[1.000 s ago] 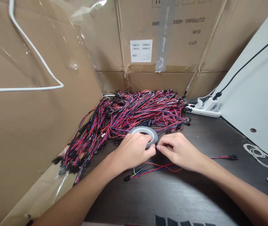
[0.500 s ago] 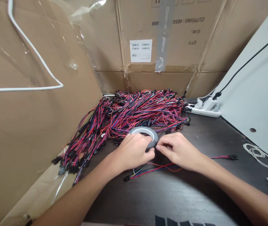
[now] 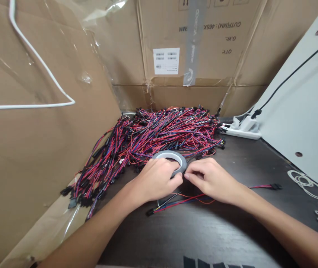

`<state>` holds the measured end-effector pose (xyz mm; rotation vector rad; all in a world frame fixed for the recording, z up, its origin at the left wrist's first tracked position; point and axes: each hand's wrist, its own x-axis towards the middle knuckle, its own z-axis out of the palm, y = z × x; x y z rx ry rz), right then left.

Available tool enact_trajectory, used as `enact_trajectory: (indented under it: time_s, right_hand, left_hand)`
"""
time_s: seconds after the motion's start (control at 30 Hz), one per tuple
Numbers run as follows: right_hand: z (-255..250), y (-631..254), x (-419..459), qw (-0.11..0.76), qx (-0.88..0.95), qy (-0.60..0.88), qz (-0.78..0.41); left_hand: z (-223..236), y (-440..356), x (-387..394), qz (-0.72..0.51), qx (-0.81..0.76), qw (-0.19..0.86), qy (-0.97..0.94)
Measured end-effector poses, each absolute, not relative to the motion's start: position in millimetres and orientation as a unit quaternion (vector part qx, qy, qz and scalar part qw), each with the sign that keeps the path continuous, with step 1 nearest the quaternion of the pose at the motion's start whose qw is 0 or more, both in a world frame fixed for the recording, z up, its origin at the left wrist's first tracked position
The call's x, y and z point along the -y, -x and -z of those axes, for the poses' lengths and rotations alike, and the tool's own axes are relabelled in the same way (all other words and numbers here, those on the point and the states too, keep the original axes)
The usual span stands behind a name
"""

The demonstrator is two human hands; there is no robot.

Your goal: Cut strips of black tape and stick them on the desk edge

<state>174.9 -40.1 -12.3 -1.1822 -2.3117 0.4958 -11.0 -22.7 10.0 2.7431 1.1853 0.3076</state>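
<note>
Left hand (image 3: 159, 178) curled round grey tape roll (image 3: 170, 153), gripping its ring; wire-harness heap (image 3: 172, 130) right behind roll. Right hand (image 3: 216, 181) beside roll's rim, thumb and forefinger pinched together; tape between? Can't tell. Loose wire harness (image 3: 180, 201) nearer than roll. Good handling, likely: steady roll, light pinch near rim.

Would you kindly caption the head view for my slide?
Left hand holding a round grey tape roll, right hand beside it, near heaped multicoloured wires.
</note>
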Motion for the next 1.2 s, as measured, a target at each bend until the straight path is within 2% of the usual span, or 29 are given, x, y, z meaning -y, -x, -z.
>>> enact_trajectory:
  time_s: [0.33, 0.63, 0.8, 0.97, 1.2]
  right_hand:
    - [14.1, -177.8, 38.3, 0.287, 0.895, 0.318, -0.126]
    - [18.3, -178.6, 40.1, 0.269, 0.906, 0.314, -0.092]
    - [19.3, -179.8, 39.1, 0.267, 0.918, 0.293, -0.015]
    - [15.1, -176.9, 43.3, 0.287, 0.924, 0.237, 0.090]
    - [16.2, -178.3, 43.4, 0.290, 0.926, 0.214, 0.111]
  left_hand:
    - [-8.4, 11.5, 19.6, -0.118, -0.403, 0.076, -0.904]
    - [-10.2, 12.8, 19.4, -0.087, -0.406, 0.088, -0.906]
    - [-8.2, 12.8, 18.5, -0.111, -0.411, 0.089, -0.901]
    - [-6.9, 12.5, 15.8, -0.143, -0.387, 0.142, -0.900]
    - [-2.3, 12.5, 18.8, -0.164, -0.367, 0.120, -0.908]
